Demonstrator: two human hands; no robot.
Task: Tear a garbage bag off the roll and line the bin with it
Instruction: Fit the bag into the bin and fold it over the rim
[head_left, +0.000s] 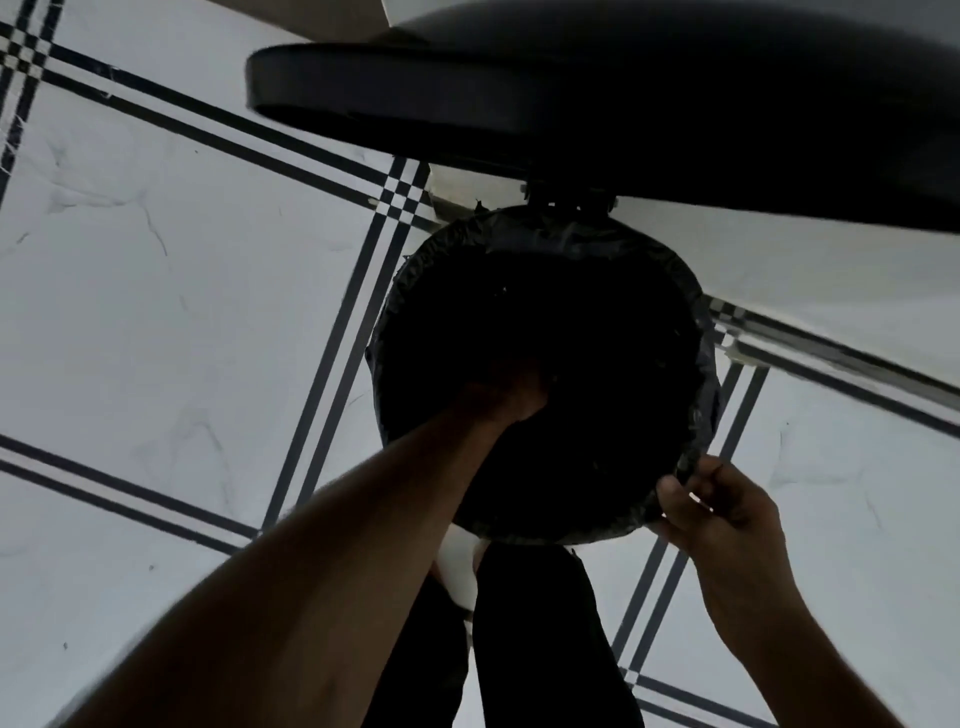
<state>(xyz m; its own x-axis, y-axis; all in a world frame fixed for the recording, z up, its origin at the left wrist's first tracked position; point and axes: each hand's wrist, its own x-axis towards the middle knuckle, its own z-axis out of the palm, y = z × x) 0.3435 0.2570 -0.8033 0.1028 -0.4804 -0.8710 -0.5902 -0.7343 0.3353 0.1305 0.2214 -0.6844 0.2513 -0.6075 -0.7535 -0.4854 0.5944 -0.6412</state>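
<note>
Nearest the lens, the left forearm rises from the bottom edge and reaches down into the bin (698, 332), where the left hand (506, 397) sinks into the dark inside; its fingers are lost in shadow, so whether they are spread or curled cannot be told. Everything within the bin mouth is nearly black and no detail shows there. Below the bin, dark trouser legs (540, 639) and a pale shape (460, 566) between them, too cut off to identify, stand on the floor (182, 312), which is white with dark stripe lines. Black and crinkled, the garbage bag (701, 395) is folded over the bin's round rim all the way around. Above, the raised lid (571, 104) is blurred and runs out of view to the right. At the rim's near right, the right hand (727, 514) pinches the bag's folded edge between its thumb and curled fingers (719, 475). No writing or label can be read anywhere
</note>
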